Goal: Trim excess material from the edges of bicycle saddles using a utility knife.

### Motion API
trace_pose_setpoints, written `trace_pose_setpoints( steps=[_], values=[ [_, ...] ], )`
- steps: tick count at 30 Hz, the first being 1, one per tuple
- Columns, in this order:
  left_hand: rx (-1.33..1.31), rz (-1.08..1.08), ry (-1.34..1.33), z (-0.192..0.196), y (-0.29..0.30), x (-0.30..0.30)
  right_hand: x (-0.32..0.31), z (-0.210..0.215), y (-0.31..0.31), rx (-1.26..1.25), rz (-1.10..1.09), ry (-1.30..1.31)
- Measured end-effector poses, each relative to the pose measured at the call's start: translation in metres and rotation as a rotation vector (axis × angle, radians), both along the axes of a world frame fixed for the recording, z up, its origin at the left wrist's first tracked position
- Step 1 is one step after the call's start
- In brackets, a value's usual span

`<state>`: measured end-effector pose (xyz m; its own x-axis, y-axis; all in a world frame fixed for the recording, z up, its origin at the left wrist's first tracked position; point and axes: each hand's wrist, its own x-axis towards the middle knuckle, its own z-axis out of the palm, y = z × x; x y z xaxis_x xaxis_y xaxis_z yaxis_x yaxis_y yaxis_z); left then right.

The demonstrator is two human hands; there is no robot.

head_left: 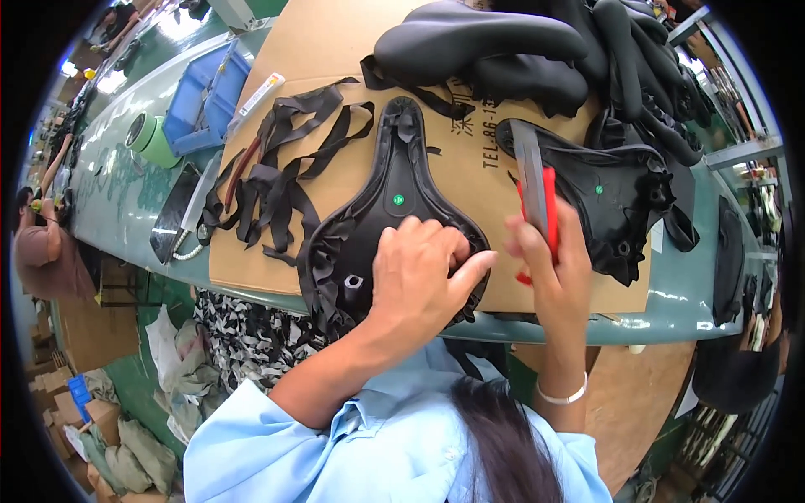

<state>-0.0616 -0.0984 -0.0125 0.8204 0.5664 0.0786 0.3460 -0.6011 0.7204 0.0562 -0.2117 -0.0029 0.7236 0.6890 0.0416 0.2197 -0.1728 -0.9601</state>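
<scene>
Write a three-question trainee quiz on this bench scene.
1. True or false: the left hand presses on the upturned black saddle.
2. What does the right hand hold? A) red-handled cutter B) green tape roll C) blue tray
3. What sheet lies under the saddle?

Key: 1 true; 2 A; 3 brown cardboard.

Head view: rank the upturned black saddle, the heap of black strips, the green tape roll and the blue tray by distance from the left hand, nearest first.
1. Upturned black saddle: under the left hand, touching.
2. Heap of black strips: upper left, on the cardboard.
3. Green tape roll: farther left, on the green table.
4. Blue tray: just beyond the roll, close to call.
</scene>
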Motion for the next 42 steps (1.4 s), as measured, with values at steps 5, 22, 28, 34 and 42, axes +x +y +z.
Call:
trace_pose_setpoints(
  steps=[5,22,28,34,42],
  values=[
    [-0.092,-0.051,-0.183,-0.009,-0.002,-0.008,-0.017,-0.002,-0.054,-0.114,0.079,-0.619],
    [-0.617,0.281,-0.713,-0.017,-0.005,-0.014,-0.082,0.0,-0.072,-0.385,-0.044,-0.572],
    [-0.109,-0.27,-0.405,0.02,0.056,0.027,0.034,0.007,-0.032,-0.42,0.235,-0.554],
    [-0.857,-0.323,-0.428,0.009,0.102,0.091,0.028,-0.009,-0.017,-0.405,0.197,-0.302],
    [0.439,-0.33,0.025,0.038,0.091,0.082,0.01,0.006,-0.02,-0.463,0.106,-0.318]
  ],
)
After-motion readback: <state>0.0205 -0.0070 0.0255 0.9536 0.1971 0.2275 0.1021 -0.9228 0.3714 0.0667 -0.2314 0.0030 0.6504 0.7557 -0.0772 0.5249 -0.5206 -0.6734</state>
